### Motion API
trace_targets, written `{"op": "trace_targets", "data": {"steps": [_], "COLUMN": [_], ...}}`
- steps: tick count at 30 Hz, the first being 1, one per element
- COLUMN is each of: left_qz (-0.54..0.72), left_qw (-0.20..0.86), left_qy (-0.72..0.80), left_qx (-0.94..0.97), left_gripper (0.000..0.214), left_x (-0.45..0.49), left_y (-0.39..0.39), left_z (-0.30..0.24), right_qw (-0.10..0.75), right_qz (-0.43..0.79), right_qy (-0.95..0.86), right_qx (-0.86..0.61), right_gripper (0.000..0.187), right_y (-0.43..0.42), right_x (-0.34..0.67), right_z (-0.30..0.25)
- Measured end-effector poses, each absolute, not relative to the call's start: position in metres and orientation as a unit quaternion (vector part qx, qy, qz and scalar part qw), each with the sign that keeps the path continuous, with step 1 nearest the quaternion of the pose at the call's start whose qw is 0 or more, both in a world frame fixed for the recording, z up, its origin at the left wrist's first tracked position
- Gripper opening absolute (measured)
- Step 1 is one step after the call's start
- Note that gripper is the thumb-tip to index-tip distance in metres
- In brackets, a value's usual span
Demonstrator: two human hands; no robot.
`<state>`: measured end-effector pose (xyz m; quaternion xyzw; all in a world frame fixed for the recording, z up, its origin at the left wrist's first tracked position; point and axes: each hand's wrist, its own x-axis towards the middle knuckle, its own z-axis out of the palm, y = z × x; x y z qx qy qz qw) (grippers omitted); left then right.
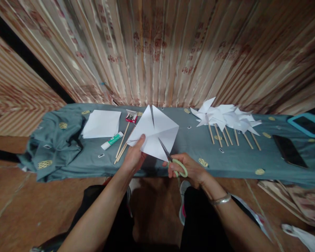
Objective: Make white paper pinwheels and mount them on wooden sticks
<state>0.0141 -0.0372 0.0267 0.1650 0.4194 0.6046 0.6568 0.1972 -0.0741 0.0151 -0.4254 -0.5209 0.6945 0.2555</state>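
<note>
My left hand (134, 156) pinches the near left edge of a white square paper sheet (154, 131), held above a cloth-covered bench. The sheet shows diagonal creases and a cut running in from its far corner. My right hand (190, 168) grips green-handled scissors (173, 159); their blades point up and left into the sheet's near right corner. A silver bracelet sits on my right wrist.
The grey-green cloth (68, 147) carries a stack of white paper (102, 123), a glue tube (112, 140), wooden sticks (123, 145), and a small red box (131, 117). Several paper pinwheels on sticks (225, 120) lie right. A black phone (289, 151) and a blue-cased tablet (307, 124) lie far right.
</note>
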Motion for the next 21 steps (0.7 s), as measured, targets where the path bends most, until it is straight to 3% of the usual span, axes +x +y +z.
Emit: {"op": "trace_targets", "data": {"steps": [21], "left_qz": [0.613], "left_qw": [0.670], "left_qy": [0.394], "left_qx": [0.143], "left_gripper": [0.032], "left_x": [0.0138], "left_y": [-0.0368], "left_z": [0.0268], "right_qw": [0.288], "right_qz": [0.691], "right_qy": [-0.491], "right_qx": [-0.446], "right_gripper": [0.049], "right_y": [-0.0743], "right_x": [0.1867], "right_z": [0.0098]}}
